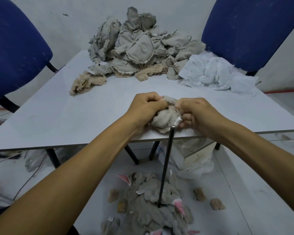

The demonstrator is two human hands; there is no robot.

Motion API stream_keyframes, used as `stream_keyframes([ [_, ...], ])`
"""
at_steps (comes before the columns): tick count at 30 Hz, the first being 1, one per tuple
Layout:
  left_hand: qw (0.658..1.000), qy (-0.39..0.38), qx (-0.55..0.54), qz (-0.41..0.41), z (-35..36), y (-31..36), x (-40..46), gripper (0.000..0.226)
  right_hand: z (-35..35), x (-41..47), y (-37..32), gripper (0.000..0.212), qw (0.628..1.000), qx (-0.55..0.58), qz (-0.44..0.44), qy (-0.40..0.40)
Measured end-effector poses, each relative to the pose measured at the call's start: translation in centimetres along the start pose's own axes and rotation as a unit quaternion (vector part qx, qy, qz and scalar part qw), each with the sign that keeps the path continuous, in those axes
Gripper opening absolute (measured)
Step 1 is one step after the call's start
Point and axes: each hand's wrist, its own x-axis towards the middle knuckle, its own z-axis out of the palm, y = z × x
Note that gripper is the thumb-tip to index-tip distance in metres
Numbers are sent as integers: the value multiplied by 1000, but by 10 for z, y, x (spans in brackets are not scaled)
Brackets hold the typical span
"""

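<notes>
Pale, scuffed walls; a grey-white table (pixel 58 116) is set into the room's corner. A blue chair (pixel 15 48) is seen off the table's left edge, a second blue chair (pixel 244 31) behind its far right corner.

A high heap of grey cloth shells (pixel 139 46) with frayed rims is piled along the far edge. Crumpled white cloth (pixel 214 72) is spread just beside it at the far right corner. Beige fluffy scraps (pixel 85 82) are left at the heap's front left.

The fabric piece (pixel 163 121) is held close to the near edge, about midway along it, its lower part resting on the tabletop. It is soft, pale grey-beige, bunched into a wrinkled lump, with fuzzy frayed seams at the top and loose threads. A small white tag (pixel 176 120) is seen at its lower right.

The left hand (pixel 146 106) is clenched on the piece's upper left, fingers curled into the cloth. The right hand (pixel 197 112) is clenched on its upper right, its lower fingers tucked beside the tag.

A thin black rod (pixel 165 167) is stood from the floor to the near edge; its tip is met by the piece's underside. Whether the tip is inside the cloth cannot be told.

On the floor, grey plush pieces (pixel 151 209) with pink patches are scattered around the rod's base.
</notes>
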Motion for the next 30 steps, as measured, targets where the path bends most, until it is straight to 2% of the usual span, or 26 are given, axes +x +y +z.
stream_keyframes([
  [2, 999, 48, 9, -7, 3, -5, 4, 32, -5, -6, 0, 8, 998, -10, -2, -68],
  [4, 996, 81, 15, -14, 8, -7, 5, 30, -5, -8, 1, 14, 996, -62, -13, -68],
  [7, 996, 86, 13, -14, 11, -1, 1, 19, 5, -7, 4, 7, 994, -92, -53, 21],
  [11, 997, -7, -74, -7, 5, 0, -6, 10, 14, -4, 7, 19, 985, -107, -59, 119],
  [15, 998, -18, -13, 54, 3, -7, -11, 19, 19, 0, 9, 26, 972, -138, -64, 178],
  [18, 999, -12, -13, 45, 2, -7, -12, 21, 19, 4, 10, 27, 957, -180, -56, 219],
  [20, 999, -12, -36, 19, 0, -5, -10, 24, 17, 6, 6, 24, 974, -137, -33, 179],
  [22, 999, -10, -49, -9, -3, -3, -9, 29, 12, 3, 1, 22, 993, -70, -14, 95],
  [26, 994, 14, -93, -56, -5, 0, -7, 34, 5, -9, -1, 18, 1000, -13, -15, -8],
  [28, 994, 34, -80, -67, -4, -1, -5, 36, 4, -13, -1, 14, 999, -26, -24, -21],
  [30, 995, 51, -52, -69, -3, -3, -3, 38, 7, -14, 1, 12, 997, -71, -38, 5],
])
